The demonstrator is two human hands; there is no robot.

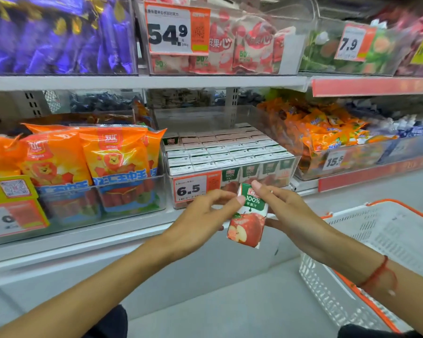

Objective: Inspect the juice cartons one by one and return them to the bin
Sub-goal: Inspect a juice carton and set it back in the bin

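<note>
A small apple juice carton [248, 219], green on top with a red apple below, hangs upright in front of the lower shelf. My left hand [200, 217] pinches its left side with the thumb on the front face. My right hand [283, 211] holds its right side, thumb on the top edge. Behind it, a clear bin [294, 167] on the shelf holds several rows of the same cartons [220, 152], packed tight, with a 6.5 price tag [193, 189] on its front.
Orange snack bags [88, 157] fill the bin to the left; orange packets [327, 132] fill the one to the right. A white and orange shopping basket [388, 240] stands at the lower right. An upper shelf [156, 81] with more clear bins runs overhead.
</note>
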